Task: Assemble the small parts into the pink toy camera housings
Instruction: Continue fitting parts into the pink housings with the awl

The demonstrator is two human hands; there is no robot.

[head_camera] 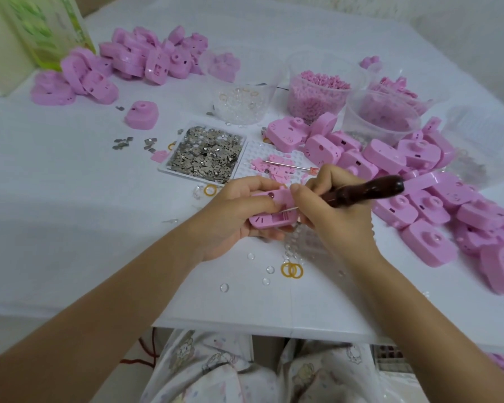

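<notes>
**A:** Item one, the piece in hand?

**B:** We list one pink housing [269, 212], held off the worktop [70, 199]. The left grip [233, 216] curls round its left end, slotted face toward us. The right grip [332, 219] is clenched on a dark wooden-handled tool [370, 189]. The tool's thin metal shaft lies across the housing, just left of that grip. We judge a small part is being seated, but which one we cannot tell.

**A:** Progress?

**B:** Far from done, by our reckoning.
- Right of the right grip: a large heap of housings [425, 205].
- Far beyond the left grip: a second heap [134, 59], with a lone housing [141, 114] nearer.

We cannot say which heap is finished.

**A:** Supplies?

**B:**
- Just beyond both grips: a tray of metal pieces [205, 154], well stocked.
- Beside the tray: a white pegged board [253, 154] carrying pink bits and a red-tipped pin [291, 166].
- Further beyond: a tub of clear lenses [239, 103], a tub of pink pellets [317, 91] and a third tub [381, 112] of pink parts.

**A:** Obstructions?

**B:**
- Below the grips, on our near side: loose lenses [269, 269] and yellow rubber bands [291, 269], scattered.
- The large heap sits close beside the tool's handle; we think a wide swing could knock it.
</notes>
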